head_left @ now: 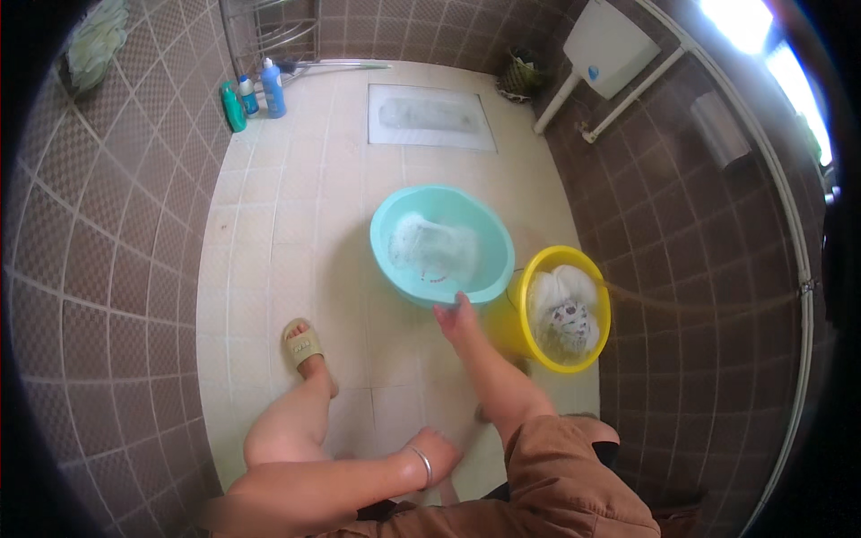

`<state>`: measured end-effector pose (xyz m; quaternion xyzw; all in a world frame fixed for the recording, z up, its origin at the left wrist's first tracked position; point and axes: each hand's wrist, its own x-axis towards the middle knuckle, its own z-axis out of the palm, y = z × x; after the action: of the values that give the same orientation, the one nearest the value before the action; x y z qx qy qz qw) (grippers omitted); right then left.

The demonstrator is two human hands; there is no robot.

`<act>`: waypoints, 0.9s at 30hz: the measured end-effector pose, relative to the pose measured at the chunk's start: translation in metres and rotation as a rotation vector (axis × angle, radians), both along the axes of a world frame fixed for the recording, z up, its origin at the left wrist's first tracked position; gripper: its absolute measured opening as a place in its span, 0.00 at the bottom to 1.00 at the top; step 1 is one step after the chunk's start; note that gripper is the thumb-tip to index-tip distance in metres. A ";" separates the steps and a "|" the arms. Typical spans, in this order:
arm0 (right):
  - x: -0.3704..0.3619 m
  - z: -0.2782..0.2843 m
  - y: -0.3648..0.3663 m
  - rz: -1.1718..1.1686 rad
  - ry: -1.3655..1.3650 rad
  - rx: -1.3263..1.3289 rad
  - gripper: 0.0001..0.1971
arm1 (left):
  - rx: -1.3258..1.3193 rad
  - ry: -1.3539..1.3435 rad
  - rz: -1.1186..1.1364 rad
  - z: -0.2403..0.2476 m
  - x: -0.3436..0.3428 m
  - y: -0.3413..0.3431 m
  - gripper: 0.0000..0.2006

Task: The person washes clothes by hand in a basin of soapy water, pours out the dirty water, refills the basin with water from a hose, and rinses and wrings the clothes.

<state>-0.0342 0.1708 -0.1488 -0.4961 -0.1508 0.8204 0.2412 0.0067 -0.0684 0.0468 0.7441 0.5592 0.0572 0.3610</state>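
Note:
My right hand (456,314) grips the near rim of a turquoise plastic basin (387,269), its thumb over the edge. White suds (439,247) and cloudy water lie in the basin, which looks slightly tilted. Just to the right stands a yellow bucket (603,314) with wet white cloth (565,291) in it, part of the cloth bearing a dark pattern. Close to my body, my left hand (432,457), with a silver bangle (425,466) at its wrist, is curled closed. Its fingertips are mostly turned out of sight, and I see nothing held in it.
A squat toilet (430,100) is set in the tiled floor beyond the basin. Several bottles (273,90) stand by the left wall, near a metal rack (273,36). A wastebasket (518,76) sits in the far corner. A white cistern (610,45) and pipes run along the right wall.

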 end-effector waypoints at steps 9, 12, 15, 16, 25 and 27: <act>0.013 0.010 -0.050 0.171 0.013 0.014 0.18 | 0.021 0.037 -0.029 0.005 0.011 0.010 0.07; -0.016 0.038 -0.034 0.042 0.092 0.086 0.18 | 0.055 0.022 0.013 0.009 0.007 0.006 0.06; -0.067 0.074 0.007 0.062 0.067 0.202 0.17 | 0.059 0.014 0.042 0.005 0.005 0.001 0.06; -0.087 0.088 0.021 0.060 0.026 0.247 0.17 | 0.034 0.016 0.048 0.002 0.003 0.000 0.07; -0.180 0.155 0.113 0.275 -0.411 0.695 0.13 | 0.106 0.102 0.110 0.015 -0.030 0.006 0.06; -0.188 0.176 0.117 0.328 -0.501 0.795 0.13 | 0.106 0.058 0.118 0.019 -0.032 0.006 0.05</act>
<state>-0.2219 0.2875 0.0276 -0.5174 -0.5811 0.5823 0.2358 -0.0256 -0.0625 0.0654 0.7292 0.6086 0.0863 0.3008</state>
